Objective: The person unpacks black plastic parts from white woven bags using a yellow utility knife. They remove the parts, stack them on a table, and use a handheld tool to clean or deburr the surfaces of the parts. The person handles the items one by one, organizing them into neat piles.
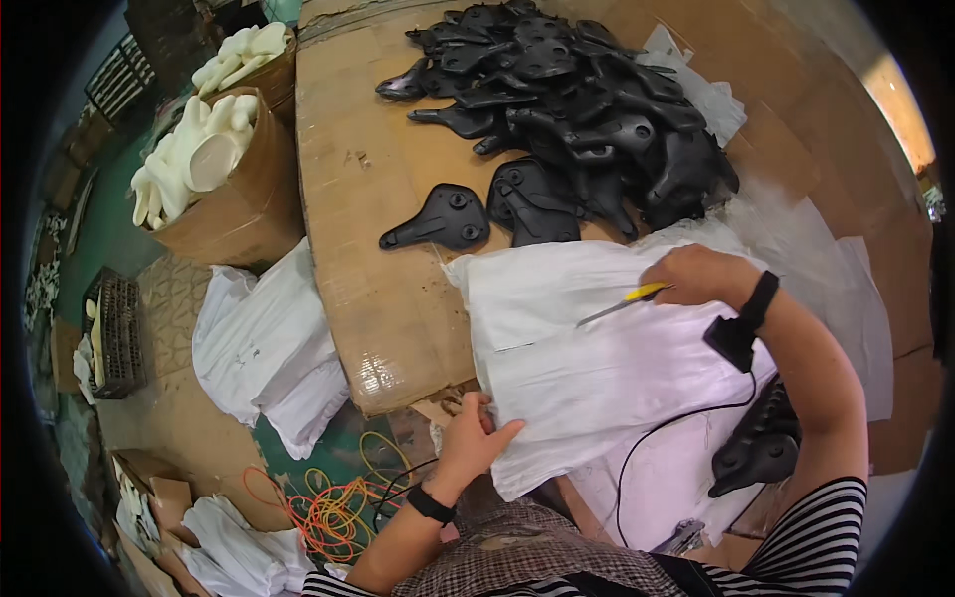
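A flat white woven sack [597, 348] lies across the near edge of the cardboard-covered table, with a short dark slit or line on its upper left. My right hand [696, 276] is closed round the yellow handle of a knife [607, 310], whose grey blade points left, just over the sack. At the sack's lower left edge is my left hand [470, 446], fingers curled at the edge and thumb resting on the cloth; the fingertips are partly hidden. Beyond the sack sit black saddle-shaped plastic parts [443, 217], one of them apart on the left.
A large heap of black parts [587, 90] covers the table's far side. Cartons of cream foam pieces [199, 149] stand left. White sacks [274, 343] and tangled orange cord [338, 512] lie on the floor. More black parts [761, 448] lie beside my right forearm, where a black cable hangs.
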`<state>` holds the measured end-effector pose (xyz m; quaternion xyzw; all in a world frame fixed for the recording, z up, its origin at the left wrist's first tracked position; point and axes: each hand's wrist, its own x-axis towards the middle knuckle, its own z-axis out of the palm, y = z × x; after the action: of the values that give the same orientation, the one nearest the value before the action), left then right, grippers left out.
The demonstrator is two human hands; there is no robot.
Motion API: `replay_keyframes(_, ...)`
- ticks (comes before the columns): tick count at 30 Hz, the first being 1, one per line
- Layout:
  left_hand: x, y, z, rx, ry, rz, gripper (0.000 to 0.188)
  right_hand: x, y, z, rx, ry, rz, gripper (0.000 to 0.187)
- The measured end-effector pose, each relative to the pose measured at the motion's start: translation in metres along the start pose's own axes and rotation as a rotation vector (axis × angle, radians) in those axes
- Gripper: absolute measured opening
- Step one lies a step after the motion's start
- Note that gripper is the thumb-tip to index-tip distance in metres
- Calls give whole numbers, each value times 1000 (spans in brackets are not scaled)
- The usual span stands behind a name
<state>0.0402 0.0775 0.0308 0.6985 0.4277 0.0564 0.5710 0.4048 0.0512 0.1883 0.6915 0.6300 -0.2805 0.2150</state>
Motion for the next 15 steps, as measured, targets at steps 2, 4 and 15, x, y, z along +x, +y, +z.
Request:
replay_keyframes(2,0,-3,5,1,15,2,55,-34,58,12,-139,-34,100,29)
replay_keyframes(4,-1,-3,4,14,10,-12,55,-81,113,26,-162,60,162,27)
replay_keyframes(15,45,121,63,706,249,491,55,-75,95,25,17,436,-82,24)
